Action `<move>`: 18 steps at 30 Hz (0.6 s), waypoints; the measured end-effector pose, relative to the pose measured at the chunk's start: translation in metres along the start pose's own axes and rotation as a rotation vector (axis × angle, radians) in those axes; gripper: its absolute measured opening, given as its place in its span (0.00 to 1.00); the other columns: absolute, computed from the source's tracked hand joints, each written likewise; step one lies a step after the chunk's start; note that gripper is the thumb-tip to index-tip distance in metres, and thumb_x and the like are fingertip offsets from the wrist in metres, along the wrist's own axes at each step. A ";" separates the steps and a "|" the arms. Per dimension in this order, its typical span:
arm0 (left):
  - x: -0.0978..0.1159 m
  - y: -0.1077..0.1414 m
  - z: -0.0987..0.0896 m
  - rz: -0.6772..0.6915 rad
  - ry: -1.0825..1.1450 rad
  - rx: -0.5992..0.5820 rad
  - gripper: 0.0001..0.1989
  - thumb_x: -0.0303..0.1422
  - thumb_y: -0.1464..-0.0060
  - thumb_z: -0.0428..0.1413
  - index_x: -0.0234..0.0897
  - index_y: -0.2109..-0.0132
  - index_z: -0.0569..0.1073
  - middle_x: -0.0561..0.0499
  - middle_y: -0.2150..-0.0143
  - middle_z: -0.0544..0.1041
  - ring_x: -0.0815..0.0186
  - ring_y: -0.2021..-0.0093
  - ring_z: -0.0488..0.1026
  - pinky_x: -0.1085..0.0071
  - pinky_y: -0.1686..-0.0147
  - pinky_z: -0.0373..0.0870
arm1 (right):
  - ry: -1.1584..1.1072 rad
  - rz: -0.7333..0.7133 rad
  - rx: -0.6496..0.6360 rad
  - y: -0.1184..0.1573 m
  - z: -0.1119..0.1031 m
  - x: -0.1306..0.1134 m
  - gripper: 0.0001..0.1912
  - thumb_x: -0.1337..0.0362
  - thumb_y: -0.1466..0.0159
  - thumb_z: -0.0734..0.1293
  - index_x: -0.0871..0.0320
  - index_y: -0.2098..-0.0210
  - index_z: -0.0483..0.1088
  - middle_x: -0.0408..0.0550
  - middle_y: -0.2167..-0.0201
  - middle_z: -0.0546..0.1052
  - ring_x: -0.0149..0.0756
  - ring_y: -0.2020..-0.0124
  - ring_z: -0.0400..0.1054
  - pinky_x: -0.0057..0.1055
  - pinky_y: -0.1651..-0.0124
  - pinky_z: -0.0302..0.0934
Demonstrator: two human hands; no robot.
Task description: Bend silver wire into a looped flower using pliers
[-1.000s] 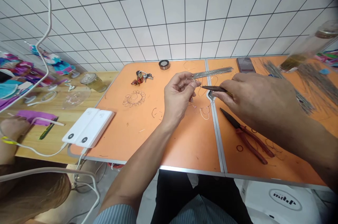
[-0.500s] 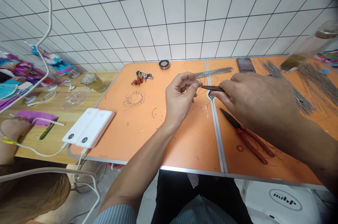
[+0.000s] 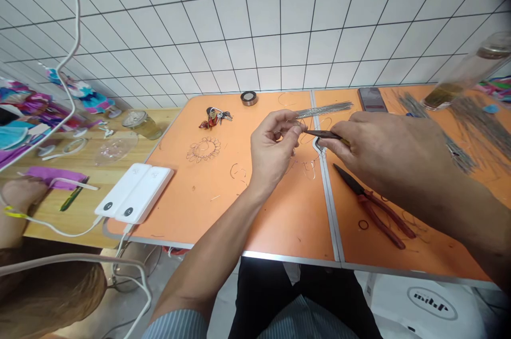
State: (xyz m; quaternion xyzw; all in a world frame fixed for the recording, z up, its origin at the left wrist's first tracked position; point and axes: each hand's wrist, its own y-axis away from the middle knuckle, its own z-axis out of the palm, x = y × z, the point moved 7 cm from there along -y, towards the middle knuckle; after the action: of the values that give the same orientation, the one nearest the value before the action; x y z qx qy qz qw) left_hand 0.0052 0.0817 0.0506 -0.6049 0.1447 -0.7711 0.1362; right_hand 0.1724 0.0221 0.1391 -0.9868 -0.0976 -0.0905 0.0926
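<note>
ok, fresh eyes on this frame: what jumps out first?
Probably the bright orange table across the middle, with the left hand and right hand close together above it, the right gripping a dark narrow-tipped tool. Next, the red-handled pliers lying on the table, nearer the wearer than the right hand. Then the two white devices side by side at the table's left edge.

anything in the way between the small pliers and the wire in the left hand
Nothing visible: the small pliers in the right hand point at the wire in the left hand, tips close to it; contact is too small to tell. The red-handled pliers lie well clear.
</note>
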 end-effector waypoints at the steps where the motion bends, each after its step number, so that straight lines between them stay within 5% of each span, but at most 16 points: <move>1: 0.000 0.000 0.000 0.001 0.001 0.001 0.12 0.36 0.38 0.72 0.43 0.51 0.82 0.50 0.59 0.88 0.70 0.71 0.75 0.75 0.77 0.69 | -0.006 -0.004 0.008 0.000 0.000 0.000 0.27 0.46 0.19 0.61 0.55 0.59 0.84 0.57 0.63 0.83 0.46 0.69 0.72 0.36 0.68 0.42; 18: -0.003 -0.010 0.000 -0.062 0.102 -0.049 0.17 0.40 0.46 0.74 0.44 0.53 0.80 0.51 0.59 0.88 0.72 0.74 0.73 0.75 0.80 0.65 | -0.085 -0.044 0.042 -0.002 -0.006 0.006 0.30 0.42 0.19 0.58 0.50 0.56 0.88 0.54 0.62 0.84 0.45 0.70 0.68 0.39 0.66 0.44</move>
State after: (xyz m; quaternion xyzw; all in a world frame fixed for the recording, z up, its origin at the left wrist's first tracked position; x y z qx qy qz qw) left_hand 0.0059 0.0918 0.0513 -0.5722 0.1514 -0.8010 0.0898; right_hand 0.1768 0.0240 0.1469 -0.9852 -0.1248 -0.0483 0.1071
